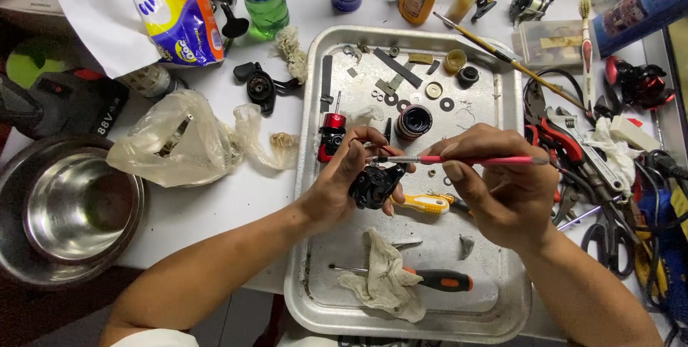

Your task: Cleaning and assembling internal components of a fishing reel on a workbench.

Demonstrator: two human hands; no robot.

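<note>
My left hand grips a black fishing reel body above the metal tray. My right hand holds a thin pink-handled brush level, its metal tip touching the top of the reel body. A red and black reel part lies just beyond my left fingers. Below the reel lies a yellow-handled tool.
On the tray lie a dirty rag, a black and orange screwdriver, a spool, washers and small parts. A steel bowl and plastic bag sit left. Pliers, scissors and tools crowd the right; bottles stand at the back.
</note>
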